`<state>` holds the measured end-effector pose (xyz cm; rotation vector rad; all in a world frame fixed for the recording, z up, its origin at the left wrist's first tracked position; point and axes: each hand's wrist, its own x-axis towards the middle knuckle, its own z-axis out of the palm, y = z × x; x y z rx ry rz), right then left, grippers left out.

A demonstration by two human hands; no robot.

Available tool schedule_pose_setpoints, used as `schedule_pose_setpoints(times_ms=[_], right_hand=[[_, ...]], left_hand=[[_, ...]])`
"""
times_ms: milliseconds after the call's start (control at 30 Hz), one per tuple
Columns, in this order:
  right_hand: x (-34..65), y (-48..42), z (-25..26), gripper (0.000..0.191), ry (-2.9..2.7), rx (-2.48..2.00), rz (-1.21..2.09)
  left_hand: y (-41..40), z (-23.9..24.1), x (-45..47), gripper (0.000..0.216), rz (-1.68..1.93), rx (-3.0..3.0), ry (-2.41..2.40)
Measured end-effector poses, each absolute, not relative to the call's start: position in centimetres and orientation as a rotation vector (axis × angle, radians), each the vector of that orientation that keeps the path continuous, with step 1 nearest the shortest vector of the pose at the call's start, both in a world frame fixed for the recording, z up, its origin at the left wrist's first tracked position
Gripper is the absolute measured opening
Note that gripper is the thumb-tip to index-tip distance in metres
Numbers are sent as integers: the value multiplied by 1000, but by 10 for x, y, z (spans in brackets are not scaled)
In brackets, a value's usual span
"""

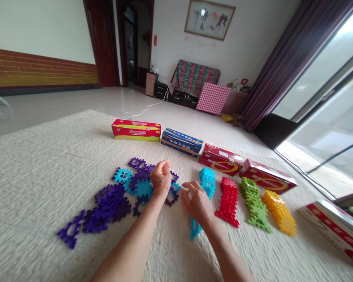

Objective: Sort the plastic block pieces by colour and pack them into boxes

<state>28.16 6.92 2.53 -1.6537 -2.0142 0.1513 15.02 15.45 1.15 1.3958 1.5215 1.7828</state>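
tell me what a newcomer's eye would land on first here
Probably the bright columns of notched pieces right of centre on the pale mat: a turquoise column, a red column, a green column and a yellow column. Next, the loose spread of purple and turquoise pieces left of centre. Behind them, printed boxes stand in a line, with a blue box among red ones.

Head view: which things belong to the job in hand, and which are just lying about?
Likely in the job:
purple pieces
light-blue pieces
red pieces
green pieces
yellow pieces

Apparently just lying about:
patterned cloth
checked cloth
boxes, untouched, role unclear
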Motion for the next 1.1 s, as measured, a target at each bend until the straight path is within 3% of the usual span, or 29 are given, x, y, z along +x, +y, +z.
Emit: schedule_pose_setpoints(times_ms=[167,467,667,833,1100], right_hand=[[266,86,30,22,-2014,-1906,149],[280,69,23,33,-1939,-1683,273],[273,33,30,27,-1943,-1567,168],[225,38,42,27,-1961,-1503,325],[171,82,38,31,-2007,-1614,358]], left_hand=[[155,11,146,31,1774,1486,1579],[141,43,149,34,1578,1728,1413],[137,65,71,35,1019,2047,1846],[133,54,-8,47,511,1942,2129],[127,24,-18,65,544,2025,1956]])
